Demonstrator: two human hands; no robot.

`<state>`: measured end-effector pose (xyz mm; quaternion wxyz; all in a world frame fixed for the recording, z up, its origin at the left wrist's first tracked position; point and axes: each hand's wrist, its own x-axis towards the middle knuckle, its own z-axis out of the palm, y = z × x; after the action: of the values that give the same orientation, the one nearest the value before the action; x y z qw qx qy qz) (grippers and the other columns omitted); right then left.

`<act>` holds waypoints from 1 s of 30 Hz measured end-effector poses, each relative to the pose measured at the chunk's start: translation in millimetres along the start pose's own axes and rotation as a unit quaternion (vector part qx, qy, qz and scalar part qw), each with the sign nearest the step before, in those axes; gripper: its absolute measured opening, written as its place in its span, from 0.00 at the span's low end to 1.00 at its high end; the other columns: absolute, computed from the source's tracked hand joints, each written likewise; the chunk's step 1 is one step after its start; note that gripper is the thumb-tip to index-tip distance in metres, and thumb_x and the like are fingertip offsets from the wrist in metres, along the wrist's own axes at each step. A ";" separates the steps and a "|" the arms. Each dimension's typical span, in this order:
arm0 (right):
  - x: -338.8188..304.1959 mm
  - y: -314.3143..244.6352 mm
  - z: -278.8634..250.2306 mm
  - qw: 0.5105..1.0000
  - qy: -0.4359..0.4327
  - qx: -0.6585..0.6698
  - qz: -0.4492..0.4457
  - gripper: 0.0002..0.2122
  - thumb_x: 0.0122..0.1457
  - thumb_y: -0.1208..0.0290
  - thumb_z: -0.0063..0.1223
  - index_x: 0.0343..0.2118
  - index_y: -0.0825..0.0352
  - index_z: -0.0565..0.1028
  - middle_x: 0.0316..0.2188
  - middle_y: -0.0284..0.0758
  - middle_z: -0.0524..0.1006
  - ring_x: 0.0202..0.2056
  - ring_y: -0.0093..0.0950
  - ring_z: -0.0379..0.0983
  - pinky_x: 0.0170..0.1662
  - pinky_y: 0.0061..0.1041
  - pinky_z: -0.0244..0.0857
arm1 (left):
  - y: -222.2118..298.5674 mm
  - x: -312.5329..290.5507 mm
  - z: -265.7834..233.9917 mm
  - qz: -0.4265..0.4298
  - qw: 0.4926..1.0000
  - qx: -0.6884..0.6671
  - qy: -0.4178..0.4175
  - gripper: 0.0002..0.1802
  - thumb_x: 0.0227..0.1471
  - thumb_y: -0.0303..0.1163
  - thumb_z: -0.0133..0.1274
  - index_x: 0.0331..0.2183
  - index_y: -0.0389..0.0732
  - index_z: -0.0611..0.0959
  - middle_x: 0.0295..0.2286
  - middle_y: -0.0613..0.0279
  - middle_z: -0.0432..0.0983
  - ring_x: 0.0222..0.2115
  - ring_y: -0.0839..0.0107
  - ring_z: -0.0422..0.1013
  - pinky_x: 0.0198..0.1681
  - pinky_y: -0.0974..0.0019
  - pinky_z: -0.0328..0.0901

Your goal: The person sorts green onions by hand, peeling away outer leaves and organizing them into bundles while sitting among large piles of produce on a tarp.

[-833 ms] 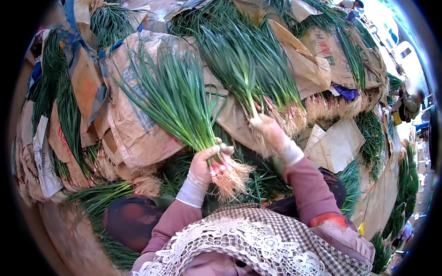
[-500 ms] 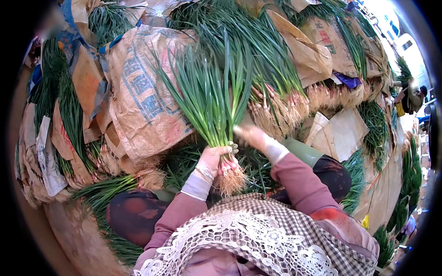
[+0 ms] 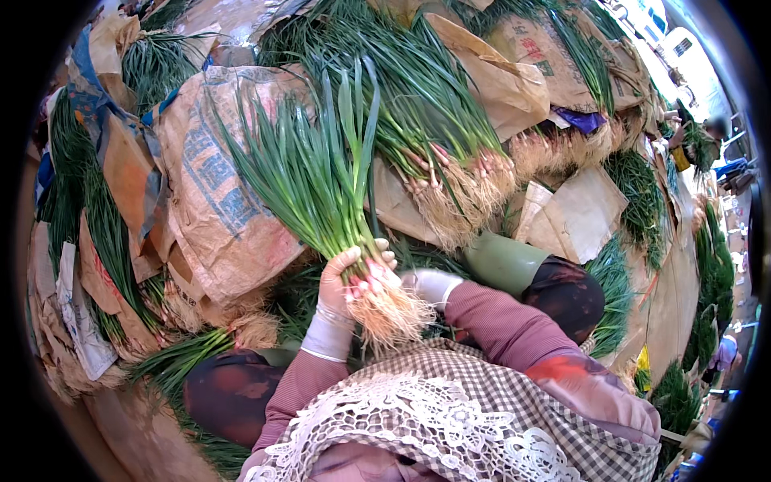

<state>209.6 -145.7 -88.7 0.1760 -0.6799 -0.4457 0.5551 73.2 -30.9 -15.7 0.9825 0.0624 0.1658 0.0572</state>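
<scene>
A: Green onion bunch (image 3: pixel 321 189): one, upright, roots down, held over the lap in front of the sacks (image 3: pixel 217 201).

B: Holder?

A: Left hand (image 3: pixel 341 293), gloved, clenched round the white stems just above the roots. Right hand (image 3: pixel 426 283), gloved, tucked close behind the root end; whether it grips or only steadies, I cannot tell.

B: Step in hand?

A: Likely gathering and evening the bunch. Next move calls for a firm hold while the roots are squared.

B: Pose?

A: Left forearm rises from below, wrist straight; right forearm crosses from the right, elbow bent.
</scene>
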 end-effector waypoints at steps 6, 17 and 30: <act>-0.7 -42.8 -112.4 0.746 0.518 -0.392 0.149 0.42 0.37 0.52 0.54 0.53 0.61 0.46 0.49 0.43 0.54 0.50 0.37 0.53 0.47 0.37 0.53 | -4.5 -0.5 -14.9 0.033 0.997 0.041 -0.056 0.23 0.40 0.30 0.46 0.41 0.33 0.65 0.27 0.59 0.67 0.29 0.65 0.65 0.39 0.61 0.61; -51.2 -87.3 -201.2 0.842 0.245 0.361 -0.318 0.17 0.43 0.70 0.52 0.39 0.65 0.70 0.41 0.35 0.70 0.40 0.26 0.66 0.45 0.24 0.58 | 31.1 -34.0 45.6 0.183 0.969 0.142 -0.091 0.33 0.39 0.36 0.49 0.47 0.34 0.59 0.26 0.60 0.66 0.29 0.67 0.64 0.38 0.61 0.62; -59.2 -3.5 -156.8 0.905 0.348 -0.166 0.183 0.18 0.47 0.59 0.49 0.38 0.67 0.69 0.36 0.41 0.71 0.38 0.34 0.68 0.43 0.27 0.60 | 27.0 -21.0 -7.4 0.189 0.973 0.131 0.015 0.16 0.42 0.28 0.45 0.37 0.35 0.67 0.27 0.59 0.67 0.31 0.66 0.66 0.43 0.58 0.59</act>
<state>351.9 -151.2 -0.2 0.0996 -0.9186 -0.3099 0.2239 48.5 -6.4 -12.2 0.9346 0.2200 0.1713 0.2207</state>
